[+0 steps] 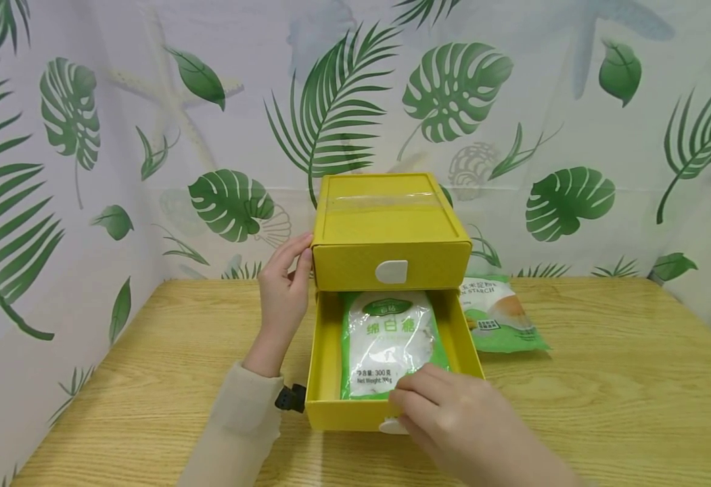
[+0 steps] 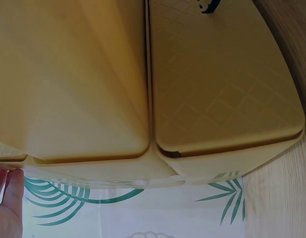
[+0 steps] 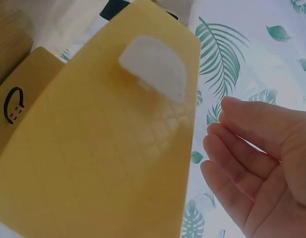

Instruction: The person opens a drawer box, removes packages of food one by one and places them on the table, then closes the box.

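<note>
A yellow two-tier drawer box (image 1: 392, 210) stands on the table, its lower drawer (image 1: 355, 415) pulled out and its upper drawer (image 1: 349, 267) closed. Inside the lower one lies a white and green bag of sugar (image 1: 385, 348) marked 300 g. Against the box's upper left side rests my left hand (image 1: 285, 291); its fingertips also show at the edge of the left wrist view. Over the front rim of the lower drawer hovers my right hand (image 1: 446, 412), partly covering the bag and the white pull tab (image 1: 393, 425). In the right wrist view its fingers are loosely bent around nothing.
A green and white bag of corn starch (image 1: 501, 314) lies on the wooden table (image 1: 605, 379), right of the box and partly behind it. A leaf-patterned cloth (image 1: 355, 101) hangs behind and on both sides.
</note>
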